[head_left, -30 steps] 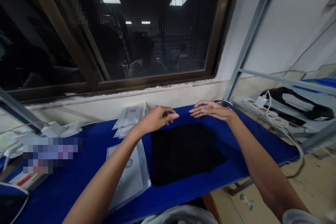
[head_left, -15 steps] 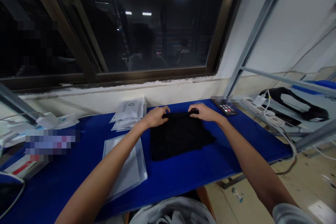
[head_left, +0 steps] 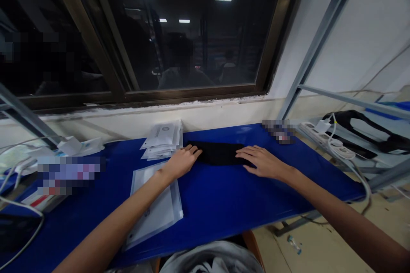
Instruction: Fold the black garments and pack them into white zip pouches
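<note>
so both hands are flat on a folded black cloth (head_left: 219, 152) that sits as a narrow strip on the blue table (head_left: 224, 204), stretched sideways between them; left hand (head_left: 182, 162) rests palm down with fingers spread, fingertips touching the cloth's left end, not gripping anything; right hand (head_left: 263, 162) is also open and palm down, fingers lying over the cloth's right end, pressing rather than pinching as far as i can see; the cloth is just beyond the knuckles of both hands, toward the window wall; just past the left hand, on its outer side, there's a stack of white packets (head_left: 163, 138), nearly touching the cloth's left end; under the left forearm lies a clear plastic sleeve with a white sheet (head_left: 153, 207), nearer the body than the hand; beyond the right hand and off to its outer side is a small blurred item (head_left: 278, 130), can't tell what it is; further out on the right-hand side a white power strip (head_left: 326, 143) with cables sits on a separate shelf, well apart from the cloth
</note>
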`<action>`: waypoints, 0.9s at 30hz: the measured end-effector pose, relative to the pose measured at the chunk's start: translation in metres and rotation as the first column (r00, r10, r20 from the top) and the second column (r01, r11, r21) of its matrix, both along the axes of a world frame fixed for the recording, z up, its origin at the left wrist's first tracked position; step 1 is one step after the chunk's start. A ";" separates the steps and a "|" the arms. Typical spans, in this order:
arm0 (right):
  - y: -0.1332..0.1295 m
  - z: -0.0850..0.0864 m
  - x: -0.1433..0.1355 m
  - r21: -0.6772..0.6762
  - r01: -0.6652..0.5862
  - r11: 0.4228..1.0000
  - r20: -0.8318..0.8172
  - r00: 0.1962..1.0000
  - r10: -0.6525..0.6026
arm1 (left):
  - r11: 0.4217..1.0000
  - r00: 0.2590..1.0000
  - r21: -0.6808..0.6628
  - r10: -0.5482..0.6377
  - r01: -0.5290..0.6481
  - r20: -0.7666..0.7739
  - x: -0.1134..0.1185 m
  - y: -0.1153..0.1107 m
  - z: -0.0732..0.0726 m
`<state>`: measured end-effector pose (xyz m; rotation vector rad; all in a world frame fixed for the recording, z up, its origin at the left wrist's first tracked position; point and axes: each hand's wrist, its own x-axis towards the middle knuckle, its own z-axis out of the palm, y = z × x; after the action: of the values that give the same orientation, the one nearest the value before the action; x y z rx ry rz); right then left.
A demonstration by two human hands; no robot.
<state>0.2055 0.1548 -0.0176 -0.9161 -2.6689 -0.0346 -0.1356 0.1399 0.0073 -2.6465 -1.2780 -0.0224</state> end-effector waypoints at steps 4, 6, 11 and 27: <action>0.004 0.004 0.001 -0.127 0.009 0.992 -0.148 0.989 -0.028 | 0.995 0.993 -0.074 0.069 -0.061 0.100 0.011 0.003 0.008; 0.004 0.014 0.008 -0.230 0.025 0.973 -0.315 0.944 -0.099 | 0.979 0.955 -0.196 0.105 -0.050 0.278 0.007 0.001 0.022; -0.001 0.032 0.027 -0.499 -0.014 0.867 -0.594 0.734 -0.330 | 0.829 0.785 -0.539 0.232 0.149 0.574 -0.015 -0.009 0.054; -0.010 0.019 0.032 -0.374 0.201 0.905 -0.432 0.826 -0.362 | 0.964 0.856 -0.245 0.209 -0.100 0.473 -0.009 -0.035 0.039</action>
<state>0.2373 0.1446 0.0015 -1.2260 -2.0694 0.5062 -0.1446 0.1045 0.0464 -2.8104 -1.7343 -0.6169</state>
